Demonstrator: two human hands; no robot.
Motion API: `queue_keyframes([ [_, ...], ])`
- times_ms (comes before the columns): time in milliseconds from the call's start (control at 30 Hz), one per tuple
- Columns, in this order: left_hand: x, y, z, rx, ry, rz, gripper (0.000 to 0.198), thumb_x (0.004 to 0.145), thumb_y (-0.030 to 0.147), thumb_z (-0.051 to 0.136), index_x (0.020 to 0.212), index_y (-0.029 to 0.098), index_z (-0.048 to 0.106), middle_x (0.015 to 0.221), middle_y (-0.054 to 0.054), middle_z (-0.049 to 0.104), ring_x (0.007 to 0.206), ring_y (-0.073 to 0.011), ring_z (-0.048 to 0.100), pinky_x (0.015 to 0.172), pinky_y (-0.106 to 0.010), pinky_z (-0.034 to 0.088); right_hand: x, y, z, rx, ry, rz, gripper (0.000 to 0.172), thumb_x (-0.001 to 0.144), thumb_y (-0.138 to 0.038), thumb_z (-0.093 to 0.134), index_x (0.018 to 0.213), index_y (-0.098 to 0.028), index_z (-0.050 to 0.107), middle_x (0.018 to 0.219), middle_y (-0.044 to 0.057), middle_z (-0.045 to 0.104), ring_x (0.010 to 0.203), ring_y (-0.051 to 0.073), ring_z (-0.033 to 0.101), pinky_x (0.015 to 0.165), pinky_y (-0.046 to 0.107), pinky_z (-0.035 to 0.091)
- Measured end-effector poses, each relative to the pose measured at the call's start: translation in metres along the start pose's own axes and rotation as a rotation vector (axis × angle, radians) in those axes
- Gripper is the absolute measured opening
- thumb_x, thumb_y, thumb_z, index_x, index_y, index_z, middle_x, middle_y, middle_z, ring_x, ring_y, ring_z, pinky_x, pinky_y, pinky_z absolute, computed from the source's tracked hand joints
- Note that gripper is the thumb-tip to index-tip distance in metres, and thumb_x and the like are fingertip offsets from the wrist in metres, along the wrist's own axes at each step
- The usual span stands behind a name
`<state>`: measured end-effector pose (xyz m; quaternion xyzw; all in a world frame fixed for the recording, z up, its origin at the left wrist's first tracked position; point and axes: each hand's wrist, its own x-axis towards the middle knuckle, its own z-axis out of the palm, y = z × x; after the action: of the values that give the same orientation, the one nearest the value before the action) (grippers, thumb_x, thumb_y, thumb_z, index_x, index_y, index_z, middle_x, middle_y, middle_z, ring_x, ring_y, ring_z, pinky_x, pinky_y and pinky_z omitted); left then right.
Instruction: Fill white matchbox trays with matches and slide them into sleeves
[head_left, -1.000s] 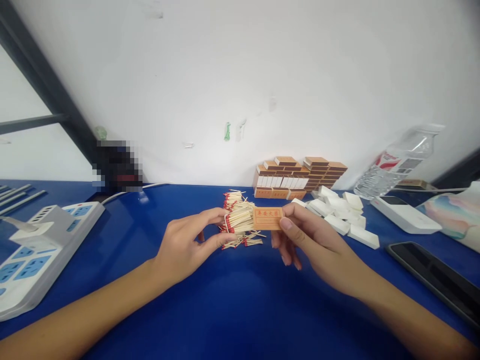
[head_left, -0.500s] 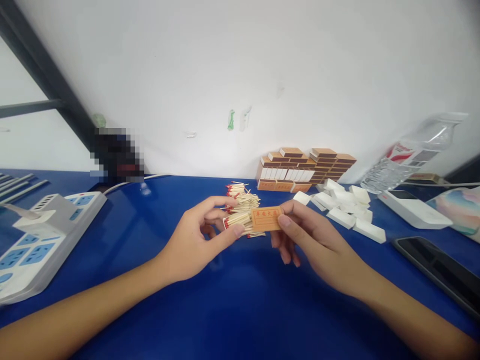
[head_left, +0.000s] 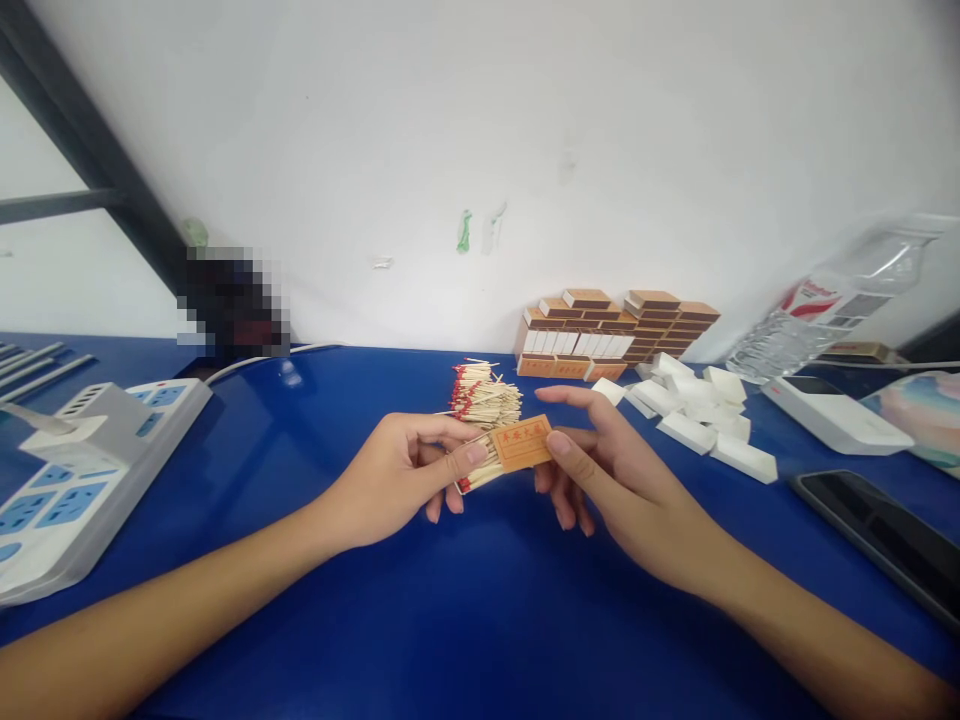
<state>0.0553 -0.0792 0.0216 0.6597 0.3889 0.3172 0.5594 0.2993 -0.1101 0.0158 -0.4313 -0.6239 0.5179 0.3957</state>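
Left hand [head_left: 397, 480] pinches a match-filled tray [head_left: 491, 471], partly inside an orange matchbox sleeve [head_left: 523, 445], above the blue table [head_left: 420, 620]. Right hand [head_left: 626, 475]: thumb at sleeve's right end, index finger raised; can't tell if gripping. Red-tipped matches [head_left: 487, 395] piled just behind, stacked matchboxes [head_left: 652, 325] beyond.

From afar I see an indoor workspace, office or workshop unclear: blue bench [head_left: 450, 620] against a wall [head_left: 360, 130], stacked matchboxes [head_left: 577, 345], power strip [head_left: 112, 477] left of them, phone [head_left: 885, 530] right.
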Motion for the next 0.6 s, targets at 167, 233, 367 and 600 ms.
queue_keyframes([
  [167, 0.0001, -0.0002, 0.0001, 0.000, -0.020, -0.025, 0.037, 0.089, 0.045, 0.076, 0.113, 0.017, 0.078, 0.065, -0.003, 0.070, 0.056, -0.0129, 0.067, 0.046, -0.019, 0.056, -0.0007, -0.0014, 0.0014, -0.066, -0.060, 0.012, 0.050, 0.105, -0.054, 0.048, 0.145, -0.024, 0.049, 0.082, 0.001, 0.064, 0.059, 0.012, 0.062, 0.046, 0.022, 0.049],
  [233, 0.0010, 0.0012, 0.0017, -0.056, 0.013, -0.044, 0.040, 0.088, 0.043, 0.077, 0.116, 0.016, 0.075, 0.065, -0.002, 0.071, 0.054, -0.0127, 0.066, 0.047, -0.021, 0.057, -0.0002, -0.0008, 0.0021, -0.059, -0.042, 0.007, 0.052, 0.105, -0.054, 0.048, 0.147, -0.025, 0.048, 0.083, 0.001, 0.064, 0.058, 0.012, 0.062, 0.045, 0.022, 0.049],
  [367, 0.0040, 0.0018, 0.0019, -0.176, 0.031, -0.023, 0.040, 0.085, 0.041, 0.081, 0.114, 0.014, 0.075, 0.074, -0.006, 0.076, 0.061, -0.0152, 0.071, 0.062, -0.029, 0.065, 0.0037, -0.0006, 0.0001, -0.036, 0.053, -0.033, 0.053, 0.104, -0.055, 0.048, 0.148, -0.024, 0.049, 0.083, 0.001, 0.062, 0.056, 0.012, 0.061, 0.044, 0.022, 0.049],
  [600, 0.0037, -0.0006, 0.0017, -0.274, -0.009, -0.027, 0.046, 0.081, 0.039, 0.085, 0.118, 0.014, 0.072, 0.082, -0.008, 0.078, 0.072, -0.0194, 0.076, 0.069, -0.034, 0.068, 0.0020, -0.0039, 0.0034, -0.019, 0.075, -0.024, 0.059, 0.104, -0.057, 0.047, 0.153, -0.025, 0.049, 0.082, 0.001, 0.062, 0.056, 0.013, 0.061, 0.043, 0.024, 0.049],
])
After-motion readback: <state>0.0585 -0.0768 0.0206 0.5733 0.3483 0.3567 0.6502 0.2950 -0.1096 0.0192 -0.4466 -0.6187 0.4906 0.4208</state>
